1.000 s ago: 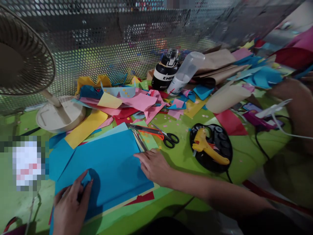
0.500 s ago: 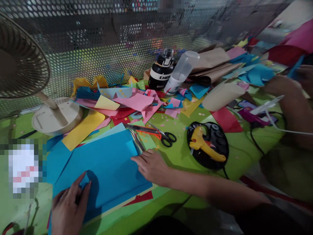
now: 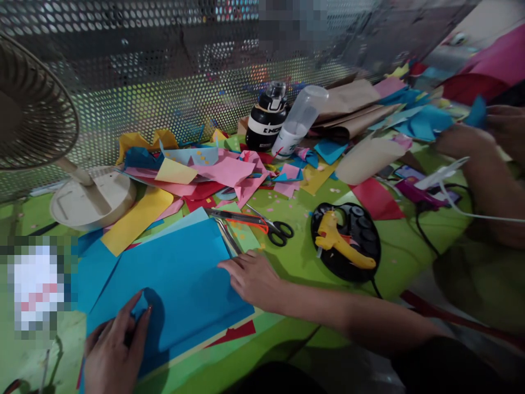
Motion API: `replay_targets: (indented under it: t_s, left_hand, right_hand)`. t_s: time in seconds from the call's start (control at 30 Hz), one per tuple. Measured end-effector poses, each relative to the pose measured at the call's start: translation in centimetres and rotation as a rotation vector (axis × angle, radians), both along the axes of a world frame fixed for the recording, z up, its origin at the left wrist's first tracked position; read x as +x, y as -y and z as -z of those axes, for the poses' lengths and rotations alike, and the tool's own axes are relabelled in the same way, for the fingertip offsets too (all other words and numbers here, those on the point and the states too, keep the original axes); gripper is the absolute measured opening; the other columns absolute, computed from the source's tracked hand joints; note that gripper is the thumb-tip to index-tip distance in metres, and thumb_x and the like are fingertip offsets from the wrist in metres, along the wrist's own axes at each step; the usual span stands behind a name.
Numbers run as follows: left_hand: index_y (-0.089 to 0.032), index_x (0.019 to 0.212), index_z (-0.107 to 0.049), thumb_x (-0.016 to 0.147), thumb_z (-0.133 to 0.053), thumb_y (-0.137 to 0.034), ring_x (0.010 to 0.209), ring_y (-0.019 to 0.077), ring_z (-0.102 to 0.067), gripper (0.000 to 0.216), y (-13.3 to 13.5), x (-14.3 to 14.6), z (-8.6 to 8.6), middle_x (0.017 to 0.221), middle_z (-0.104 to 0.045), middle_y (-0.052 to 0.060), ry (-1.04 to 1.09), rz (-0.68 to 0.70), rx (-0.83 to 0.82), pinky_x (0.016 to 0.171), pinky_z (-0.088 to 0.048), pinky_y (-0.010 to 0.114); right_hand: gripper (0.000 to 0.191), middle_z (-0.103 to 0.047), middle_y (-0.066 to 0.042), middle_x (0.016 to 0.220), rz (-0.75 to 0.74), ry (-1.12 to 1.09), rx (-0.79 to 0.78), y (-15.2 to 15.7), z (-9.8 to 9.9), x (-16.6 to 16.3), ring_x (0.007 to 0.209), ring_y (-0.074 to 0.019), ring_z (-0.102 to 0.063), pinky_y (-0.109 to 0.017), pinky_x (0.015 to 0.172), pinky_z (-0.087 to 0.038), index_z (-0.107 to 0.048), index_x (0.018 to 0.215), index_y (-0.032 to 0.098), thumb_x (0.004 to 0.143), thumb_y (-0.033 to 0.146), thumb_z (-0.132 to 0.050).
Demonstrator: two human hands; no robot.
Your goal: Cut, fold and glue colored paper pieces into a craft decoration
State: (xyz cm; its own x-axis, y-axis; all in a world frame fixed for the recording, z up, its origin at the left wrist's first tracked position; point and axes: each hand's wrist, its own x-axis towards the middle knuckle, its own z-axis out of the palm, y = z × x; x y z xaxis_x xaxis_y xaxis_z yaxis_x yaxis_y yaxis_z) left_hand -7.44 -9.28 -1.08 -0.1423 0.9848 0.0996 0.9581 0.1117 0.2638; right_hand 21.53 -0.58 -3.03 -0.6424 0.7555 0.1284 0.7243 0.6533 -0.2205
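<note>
A large blue paper sheet (image 3: 176, 279) lies on the green table in front of me. My left hand (image 3: 112, 353) pinches its near left corner, which is lifted and curled between thumb and fingers. My right hand (image 3: 256, 276) rests flat on the sheet's right edge, fingers stretched out and pressing it down. More blue sheets lie under and to the left of it. Black-handled scissors (image 3: 274, 230) and an orange-handled cutter (image 3: 241, 218) lie just beyond my right hand.
A yellow glue gun (image 3: 340, 243) rests on a black round tray. A fan (image 3: 36, 120) stands far left. Coloured paper scraps (image 3: 221, 172), a black bottle (image 3: 266, 117) and a clear cup (image 3: 297, 120) sit by the perforated metal wall. Another person's arm (image 3: 488, 164) is at right.
Hands and paper have hardly moved; the view has drifted slightly, and the other person's hand at far right has come further into view holding a blue scrap.
</note>
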Motion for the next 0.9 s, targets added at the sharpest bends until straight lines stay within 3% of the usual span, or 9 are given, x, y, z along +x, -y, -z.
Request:
replay_targets:
  t_s: [0.5, 0.7, 0.8, 0.9]
  left_hand:
    - [-0.021, 0.123, -0.057, 0.089, -0.035, -0.056, 0.074, 0.0224, -0.066, 0.053, 0.1, -0.1, 0.0, 0.069, -0.066, 0.0, -0.019, 0.006, -0.02, 0.077, -0.043, 0.035]
    - [-0.018, 0.123, -0.058, 0.091, -0.036, -0.053, 0.07, 0.0216, -0.065, 0.052, 0.3, -0.4, -0.1, 0.067, -0.065, 0.001, -0.067, 0.06, -0.02, 0.081, -0.043, 0.036]
    - [-0.021, 0.121, -0.062, 0.092, -0.037, -0.05, 0.083, 0.0267, -0.065, 0.048, 0.3, -0.3, -0.6, 0.083, -0.069, 0.007, -0.216, 0.065, 0.03, 0.085, -0.042, 0.041]
    - [-0.026, 0.125, -0.061, 0.092, -0.039, -0.044, 0.105, 0.032, -0.059, 0.043, -0.2, -0.3, -0.7, 0.121, -0.064, 0.012, -0.318, 0.106, 0.073, 0.089, -0.042, 0.047]
  right_hand:
    - [0.034, -0.071, -0.003, 0.082, 0.022, -0.008, -0.122, -0.2, -1.1, 0.0, 0.075, -0.0177, -0.063, -0.031, 0.07, -0.034, -0.057, 0.119, 0.021, 0.087, 0.013, -0.046]
    - [0.032, -0.073, -0.001, 0.076, 0.017, -0.058, -0.141, -0.1, -1.9, 0.2, 0.066, -0.0156, -0.063, -0.028, 0.065, -0.035, -0.063, 0.116, 0.023, 0.088, 0.024, -0.049]
    - [0.031, -0.073, -0.002, 0.075, 0.016, -0.032, -0.123, 0.0, -2.6, 0.0, 0.065, -0.0157, -0.064, -0.028, 0.065, -0.035, -0.066, 0.114, 0.023, 0.09, 0.032, -0.049]
    - [0.033, -0.074, -0.005, 0.077, 0.005, 0.027, -0.105, 0.3, -3.2, -0.4, 0.07, -0.0183, -0.066, -0.03, 0.068, -0.036, -0.068, 0.112, 0.021, 0.09, 0.038, -0.05]
